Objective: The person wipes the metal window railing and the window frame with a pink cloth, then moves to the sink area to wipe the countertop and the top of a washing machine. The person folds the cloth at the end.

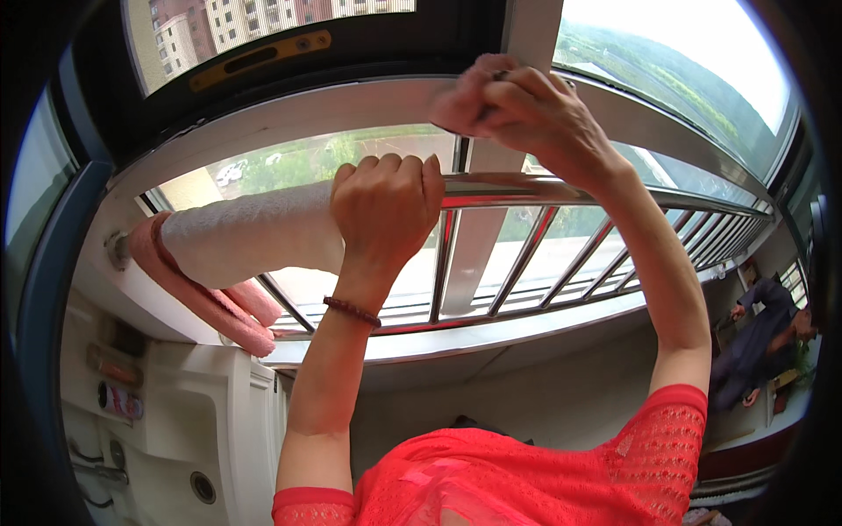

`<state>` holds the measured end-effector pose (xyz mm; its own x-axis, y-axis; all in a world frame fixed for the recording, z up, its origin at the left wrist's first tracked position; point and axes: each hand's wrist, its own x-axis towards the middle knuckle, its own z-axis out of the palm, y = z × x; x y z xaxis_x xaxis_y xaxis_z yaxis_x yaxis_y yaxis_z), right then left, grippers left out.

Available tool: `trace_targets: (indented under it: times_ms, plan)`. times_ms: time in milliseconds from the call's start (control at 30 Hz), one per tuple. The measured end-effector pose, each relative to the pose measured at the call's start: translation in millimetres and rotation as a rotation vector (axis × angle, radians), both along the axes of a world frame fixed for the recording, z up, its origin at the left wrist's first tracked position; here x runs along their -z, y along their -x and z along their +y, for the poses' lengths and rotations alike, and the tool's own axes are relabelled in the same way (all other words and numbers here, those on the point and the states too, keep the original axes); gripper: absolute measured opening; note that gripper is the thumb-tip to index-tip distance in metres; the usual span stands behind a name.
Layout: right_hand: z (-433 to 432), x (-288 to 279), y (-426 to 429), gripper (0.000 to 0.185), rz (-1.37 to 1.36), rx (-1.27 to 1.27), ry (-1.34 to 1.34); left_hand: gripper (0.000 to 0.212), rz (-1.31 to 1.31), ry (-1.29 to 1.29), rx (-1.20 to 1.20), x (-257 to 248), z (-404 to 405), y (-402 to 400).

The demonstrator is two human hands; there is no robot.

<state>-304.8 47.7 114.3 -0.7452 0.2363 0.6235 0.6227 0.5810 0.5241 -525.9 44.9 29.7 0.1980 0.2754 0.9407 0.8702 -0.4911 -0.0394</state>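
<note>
My left hand [388, 207] is wrapped over the top bar of a stainless steel railing [513, 187], at the right end of a white towel [256, 227] draped there. In my right hand [546, 108], raised above the railing, a pink cloth [464, 98] is bunched and partly blurred. The cloth is close to the window frame [408, 98], but whether it touches cannot be told. A pink towel [197, 283] hangs over the bar at its left end, beside the white one.
A white sink [177, 421] with a faucet [99, 472] and a printed can [120, 401] stands at lower left. The dark-framed window sash [263, 62] juts in at upper left. Another person [756, 342] is at the far right, near a plant [804, 365].
</note>
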Motion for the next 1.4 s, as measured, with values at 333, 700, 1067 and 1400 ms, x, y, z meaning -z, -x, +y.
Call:
trace_targets:
  times_ms: [333,700,1067,1400]
  plan:
    - [30,7,94,0.031,0.177,-0.073,0.071,0.033,0.164,-0.069,-0.081,3,6,2]
    - [-28,35,-189,0.026,0.451,0.482,-0.283,0.03,0.087,-0.02,-0.021,4,6,-7]
    - [2,47,-9,0.023,0.43,0.179,-0.043,0.018,0.159,0.108,-0.063,0,-9,3]
    - [53,67,-81,0.029,0.802,-0.565,-0.03,0.011,-0.633,-0.228,-0.221,31,-224,60]
